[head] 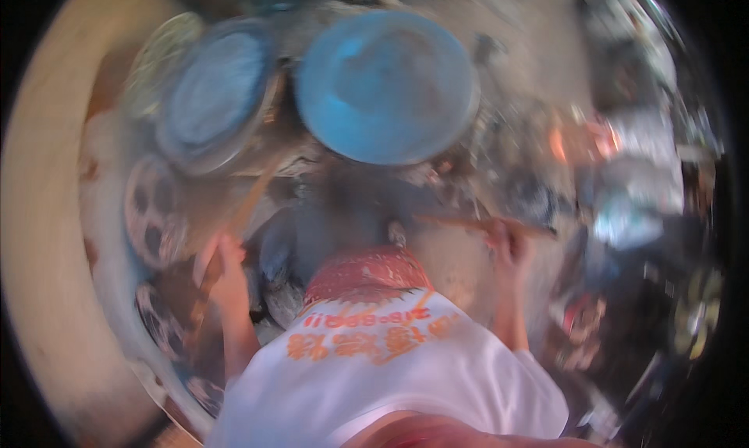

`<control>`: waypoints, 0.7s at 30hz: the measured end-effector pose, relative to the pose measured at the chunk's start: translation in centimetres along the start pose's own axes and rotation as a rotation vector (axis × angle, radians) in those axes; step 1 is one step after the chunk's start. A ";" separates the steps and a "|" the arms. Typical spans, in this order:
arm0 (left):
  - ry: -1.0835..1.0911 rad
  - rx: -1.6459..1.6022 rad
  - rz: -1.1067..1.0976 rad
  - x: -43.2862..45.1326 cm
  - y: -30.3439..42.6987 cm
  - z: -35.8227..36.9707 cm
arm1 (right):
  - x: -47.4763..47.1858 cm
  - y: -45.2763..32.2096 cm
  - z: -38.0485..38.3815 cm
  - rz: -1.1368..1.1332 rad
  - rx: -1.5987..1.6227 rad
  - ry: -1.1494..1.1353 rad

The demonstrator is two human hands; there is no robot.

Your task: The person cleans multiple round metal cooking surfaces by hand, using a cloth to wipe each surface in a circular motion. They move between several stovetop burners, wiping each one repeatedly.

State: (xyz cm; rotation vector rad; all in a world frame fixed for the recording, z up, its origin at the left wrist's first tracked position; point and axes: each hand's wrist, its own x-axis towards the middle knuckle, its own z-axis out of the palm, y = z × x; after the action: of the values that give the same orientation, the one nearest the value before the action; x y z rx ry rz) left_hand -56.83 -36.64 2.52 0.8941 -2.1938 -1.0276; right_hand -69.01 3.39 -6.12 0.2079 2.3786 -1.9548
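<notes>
The view is blurred by motion. My left hand (pixel 222 266) is closed around a long wooden stick or handle (pixel 251 205), which slants up and to the right. The stick's far end lies near the gap between two basins. My right hand (pixel 510 246) grips a second wooden stick or handle (pixel 456 221), held roughly level and pointing inward. Ahead of me is a large round blue basin (pixel 345 85), its inside partly grey-brown. Left of it, a smaller blue-grey basin (pixel 216 91) looks tilted. Neither stick plainly touches a basin.
A yellowish mesh-like round item (pixel 161 67) leans by the wall (pixel 41 173) at left. Round pieces with dark holes (pixel 153 211) line that side. Mixed clutter, with a pale bag-like item (pixel 629 222), covers the right. An orange glow (pixel 557 143) shows there.
</notes>
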 end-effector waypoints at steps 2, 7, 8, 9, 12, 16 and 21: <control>0.037 0.011 0.001 0.3 1.8 -1.3 | 0.6 -4.7 0.2 -0.058 0.170 -0.091; 0.233 -0.051 0.000 -0.6 2.1 -4.3 | 5.0 -11.3 3.7 -0.349 0.463 -0.357; 0.281 -0.057 -0.017 -1.0 1.1 -5.6 | 5.7 -12.7 5.6 -0.387 0.519 -0.356; 0.344 -0.045 -0.024 -1.6 -0.6 -7.3 | 6.3 -12.8 8.7 -0.478 0.521 -0.413; 0.483 -0.036 -0.120 -2.6 -2.1 -10.3 | 8.2 -16.1 14.4 -0.725 0.379 -0.464; 0.666 -0.007 -0.136 -1.6 -6.0 -13.5 | 10.8 -18.4 20.1 -0.904 0.267 -0.337; 0.726 0.122 -0.224 1.4 -8.5 -15.0 | 15.8 -23.4 25.4 -0.765 0.073 -0.220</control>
State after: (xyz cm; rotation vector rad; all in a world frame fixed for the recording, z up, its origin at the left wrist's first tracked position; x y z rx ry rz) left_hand -44.28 -48.47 4.25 1.3393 -1.5729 -0.5317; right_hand -89.00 -24.85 9.61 -1.0012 2.4347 -2.1558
